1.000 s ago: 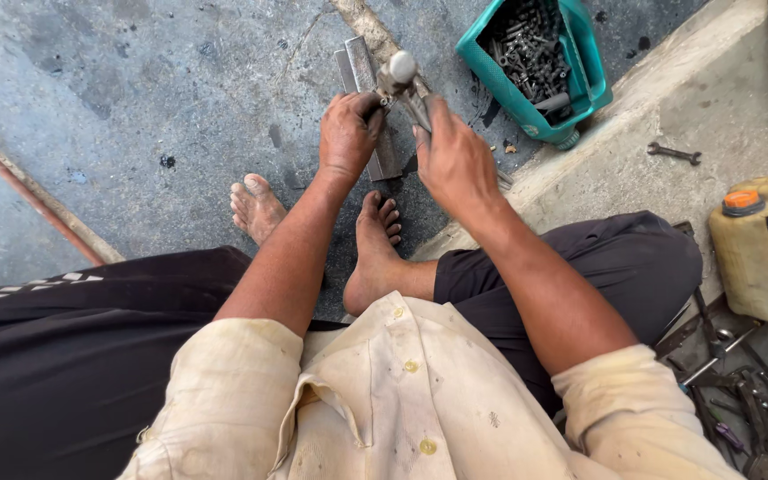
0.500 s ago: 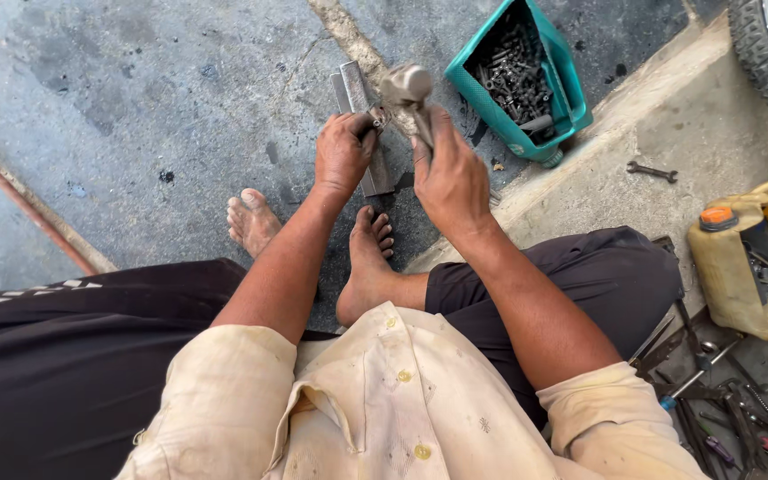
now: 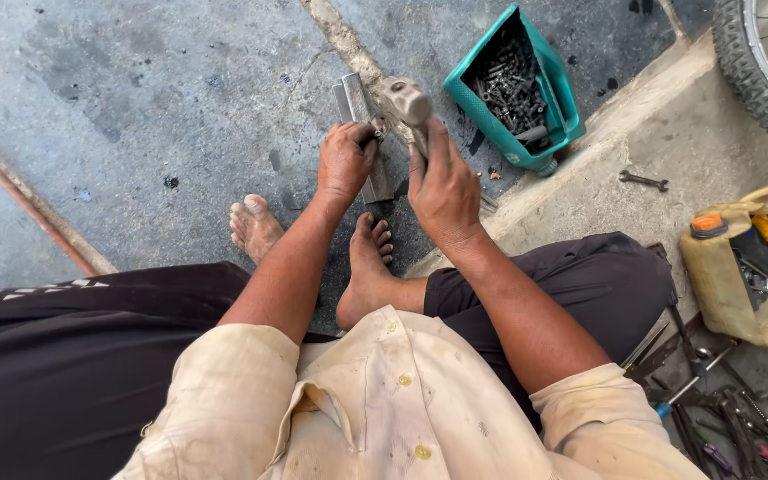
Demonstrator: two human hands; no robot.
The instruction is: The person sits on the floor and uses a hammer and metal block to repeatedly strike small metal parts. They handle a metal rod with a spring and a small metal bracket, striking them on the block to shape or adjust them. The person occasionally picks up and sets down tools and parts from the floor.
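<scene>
The person is sitting on the concrete floor [image 3: 135, 107] with both bare hands working at about 12 o'clock from the body. The right hand [image 3: 442, 191] is closing around the handle of a hammer [image 3: 406, 102], whose grey metal head is sticking up above the fingers. The left hand [image 3: 346, 160] is curling shut, pinching a small metal part against a flat steel bar [image 3: 357, 111] lying on the floor just beyond the toes. At 1 o'clock a green plastic bin [image 3: 562, 98] of bolts is sitting tilted; at 2 o'clock a small wrench [image 3: 644, 181] is lying on the ledge, and at 3 o'clock a cut-open yellow jug [image 3: 740, 284] is holding tools.
</scene>
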